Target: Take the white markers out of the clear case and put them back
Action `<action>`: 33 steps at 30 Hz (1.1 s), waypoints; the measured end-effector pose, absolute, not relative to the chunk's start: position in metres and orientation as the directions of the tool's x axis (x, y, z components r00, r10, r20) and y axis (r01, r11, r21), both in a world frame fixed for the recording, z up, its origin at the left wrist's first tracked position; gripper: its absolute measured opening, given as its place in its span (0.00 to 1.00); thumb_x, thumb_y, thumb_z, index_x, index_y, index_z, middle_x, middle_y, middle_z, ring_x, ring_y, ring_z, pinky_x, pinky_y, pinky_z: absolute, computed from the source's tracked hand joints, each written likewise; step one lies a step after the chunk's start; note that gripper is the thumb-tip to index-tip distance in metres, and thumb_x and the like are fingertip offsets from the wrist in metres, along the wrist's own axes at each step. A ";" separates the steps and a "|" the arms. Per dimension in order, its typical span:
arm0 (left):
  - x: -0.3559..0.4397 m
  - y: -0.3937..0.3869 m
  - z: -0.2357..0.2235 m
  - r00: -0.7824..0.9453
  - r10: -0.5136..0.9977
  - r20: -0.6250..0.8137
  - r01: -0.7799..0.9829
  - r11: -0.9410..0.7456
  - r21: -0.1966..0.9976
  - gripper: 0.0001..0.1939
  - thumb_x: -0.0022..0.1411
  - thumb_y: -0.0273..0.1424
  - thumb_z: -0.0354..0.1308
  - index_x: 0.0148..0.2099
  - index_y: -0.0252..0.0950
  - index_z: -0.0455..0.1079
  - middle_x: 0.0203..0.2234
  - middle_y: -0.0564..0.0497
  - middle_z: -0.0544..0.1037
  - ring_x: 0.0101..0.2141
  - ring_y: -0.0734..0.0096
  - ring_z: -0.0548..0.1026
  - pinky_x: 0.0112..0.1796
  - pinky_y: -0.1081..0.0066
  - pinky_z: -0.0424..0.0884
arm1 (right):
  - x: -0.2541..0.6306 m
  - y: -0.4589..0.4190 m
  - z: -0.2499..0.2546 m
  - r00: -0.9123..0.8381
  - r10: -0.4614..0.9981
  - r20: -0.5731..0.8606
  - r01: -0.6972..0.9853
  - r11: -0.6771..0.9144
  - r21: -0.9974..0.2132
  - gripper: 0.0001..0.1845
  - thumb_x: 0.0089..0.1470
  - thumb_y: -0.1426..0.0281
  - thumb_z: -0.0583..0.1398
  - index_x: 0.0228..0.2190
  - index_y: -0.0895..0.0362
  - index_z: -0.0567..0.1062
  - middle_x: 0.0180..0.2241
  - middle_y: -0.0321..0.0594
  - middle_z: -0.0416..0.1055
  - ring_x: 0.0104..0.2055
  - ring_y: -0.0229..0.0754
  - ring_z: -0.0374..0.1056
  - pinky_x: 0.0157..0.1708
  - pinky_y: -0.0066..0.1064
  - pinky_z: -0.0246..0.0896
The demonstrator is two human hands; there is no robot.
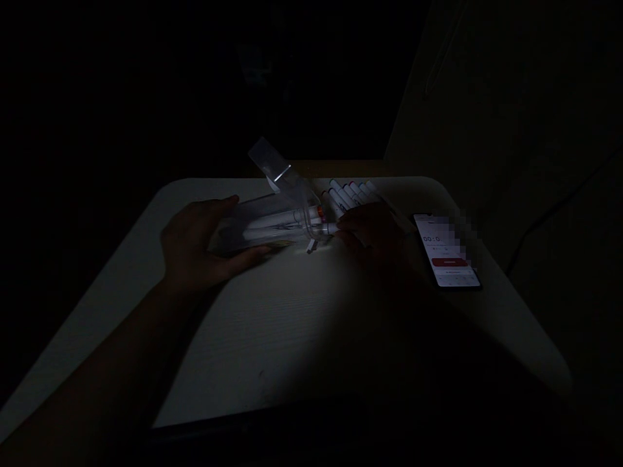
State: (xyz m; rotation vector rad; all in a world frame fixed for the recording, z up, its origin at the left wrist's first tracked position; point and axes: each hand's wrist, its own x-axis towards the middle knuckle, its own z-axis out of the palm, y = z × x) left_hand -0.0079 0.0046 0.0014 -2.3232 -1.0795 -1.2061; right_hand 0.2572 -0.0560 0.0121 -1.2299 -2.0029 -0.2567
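Note:
The scene is very dark. My left hand (197, 250) is wrapped round a clear plastic marker case (272, 220) lying on its side on a white table (272, 337), its lid flap open and raised at the back. White markers lie inside the case. My right hand (372, 233) is pinched on the end of one white marker (327, 228) at the case's mouth. Several more markers (350, 192) lie loose in a row just behind my right hand.
A phone (448, 250) with a lit screen showing a timer lies on the table right of my right hand. The table's rounded far edge runs behind the markers. Beyond the table all is dark.

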 end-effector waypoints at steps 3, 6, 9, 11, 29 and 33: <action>-0.008 0.006 0.001 0.328 0.469 0.820 0.750 -0.657 0.076 0.42 0.36 0.49 0.66 0.52 0.35 0.64 0.42 0.45 0.74 0.41 0.60 0.72 0.43 0.64 0.68 | 0.259 -0.052 0.008 -0.245 0.624 0.742 0.790 0.572 -0.220 0.11 0.55 0.68 0.53 0.34 0.60 0.74 0.35 0.44 0.70 0.41 0.40 0.63 0.42 0.32 0.59; -0.009 0.008 0.000 0.324 0.464 0.824 0.753 -0.654 0.072 0.42 0.35 0.48 0.66 0.52 0.34 0.64 0.42 0.44 0.74 0.41 0.60 0.72 0.42 0.64 0.68 | 0.260 -0.049 0.004 -0.264 0.581 0.770 0.771 0.607 -0.194 0.09 0.53 0.72 0.55 0.35 0.61 0.74 0.35 0.44 0.69 0.39 0.40 0.64 0.40 0.31 0.60; -0.010 0.008 -0.001 0.323 0.458 0.828 0.754 -0.653 0.067 0.42 0.35 0.48 0.66 0.52 0.34 0.64 0.42 0.44 0.74 0.41 0.60 0.72 0.43 0.64 0.68 | 0.259 -0.049 0.004 -0.301 0.576 0.760 0.775 0.612 -0.157 0.13 0.53 0.75 0.53 0.40 0.61 0.72 0.38 0.44 0.70 0.42 0.40 0.63 0.42 0.31 0.60; -0.009 0.008 -0.001 0.314 0.462 0.830 0.760 -0.646 0.071 0.42 0.35 0.48 0.66 0.52 0.34 0.64 0.42 0.44 0.74 0.41 0.60 0.72 0.43 0.64 0.68 | 0.259 -0.050 0.005 -0.342 0.596 0.727 0.782 0.609 -0.131 0.16 0.54 0.76 0.51 0.44 0.60 0.70 0.40 0.43 0.70 0.42 0.41 0.62 0.44 0.33 0.59; -0.006 0.019 -0.004 -0.234 0.730 0.642 0.667 -0.360 0.652 0.33 0.39 0.42 0.66 0.48 0.34 0.67 0.40 0.48 0.74 0.39 0.61 0.73 0.41 0.56 0.71 | 0.268 -0.046 -0.005 -0.100 0.801 0.590 0.948 0.256 -0.188 0.19 0.53 0.73 0.50 0.46 0.59 0.71 0.40 0.45 0.71 0.41 0.48 0.63 0.42 0.40 0.57; -0.009 0.019 -0.008 -0.202 0.722 0.662 0.680 -0.383 0.625 0.34 0.38 0.42 0.67 0.49 0.36 0.66 0.41 0.49 0.73 0.41 0.59 0.73 0.43 0.56 0.71 | 0.258 -0.050 -0.003 -0.184 0.854 0.486 0.955 0.272 -0.116 0.18 0.52 0.74 0.50 0.42 0.59 0.73 0.38 0.46 0.72 0.40 0.49 0.64 0.41 0.40 0.57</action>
